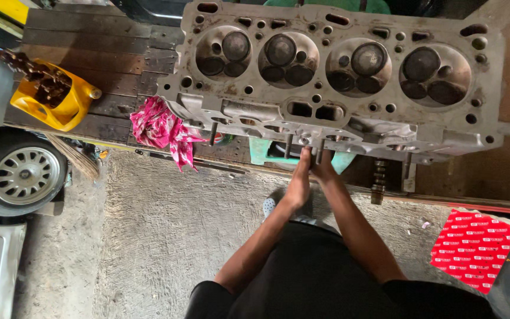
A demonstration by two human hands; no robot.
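A cylinder head [337, 82] lies on a workbench [503, 171] across the upper centre and right of the frame. Both hands, the left hand [299, 177] beside the right hand [324, 171], meet at its near edge. A rag [160, 127] lies to its left, a jug [54, 97] farther left, and a car wheel [22, 174] below the jug.

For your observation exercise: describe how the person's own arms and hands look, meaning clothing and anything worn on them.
Both forearms are bare, with no long sleeves. The left hand and right hand show no gloves, watch or bracelets. Black clothing covers the body, ending around the elbows.
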